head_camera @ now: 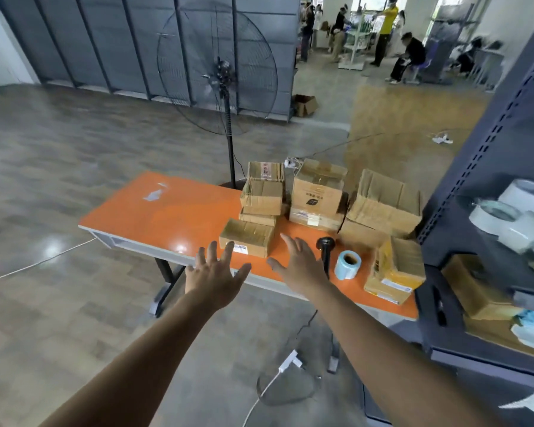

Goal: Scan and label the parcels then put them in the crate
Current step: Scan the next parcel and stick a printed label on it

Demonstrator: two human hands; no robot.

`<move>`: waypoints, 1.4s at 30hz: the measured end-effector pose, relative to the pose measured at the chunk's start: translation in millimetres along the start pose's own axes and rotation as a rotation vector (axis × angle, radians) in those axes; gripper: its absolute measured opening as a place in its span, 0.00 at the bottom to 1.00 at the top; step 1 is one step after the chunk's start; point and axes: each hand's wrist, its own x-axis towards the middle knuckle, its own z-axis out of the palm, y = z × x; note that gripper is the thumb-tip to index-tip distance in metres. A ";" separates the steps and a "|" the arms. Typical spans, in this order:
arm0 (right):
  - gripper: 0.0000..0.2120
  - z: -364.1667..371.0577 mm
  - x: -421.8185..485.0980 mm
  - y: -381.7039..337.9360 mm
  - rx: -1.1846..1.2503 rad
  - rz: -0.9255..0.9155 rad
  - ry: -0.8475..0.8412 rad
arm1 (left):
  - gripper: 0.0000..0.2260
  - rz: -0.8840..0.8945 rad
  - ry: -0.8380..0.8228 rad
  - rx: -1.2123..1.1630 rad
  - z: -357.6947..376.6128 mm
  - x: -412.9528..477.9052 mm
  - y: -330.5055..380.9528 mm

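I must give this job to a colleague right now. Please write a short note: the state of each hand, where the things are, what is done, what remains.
Left hand: open, empty, reaching toward the small parcel near the table's front edge.
Right hand: open, empty, beside the scanner.
The scanner and label roll stand on the orange table, with the other parcels stacked behind.
Done: unclear. Some parcels bear stickers. No crate is in view.
Left: scan, label and crate the parcels.

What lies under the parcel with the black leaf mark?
A flatter cardboard parcel with a pale label on its front, resting on the orange table. Its top face is covered by the leaf-marked parcel.
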 end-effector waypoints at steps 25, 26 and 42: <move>0.31 124.1 208.8 -12.1 0.180 0.454 -0.179 | 0.40 0.193 -0.602 -0.318 127.9 293.3 -105.4; 0.30 124.1 210.0 -11.2 0.178 0.447 -0.179 | 0.39 0.207 -0.593 -0.317 129.6 292.6 -104.1; 0.24 49.2 193.3 42.7 0.294 0.523 0.117 | 0.39 0.314 -0.355 -0.454 92.3 267.9 -35.5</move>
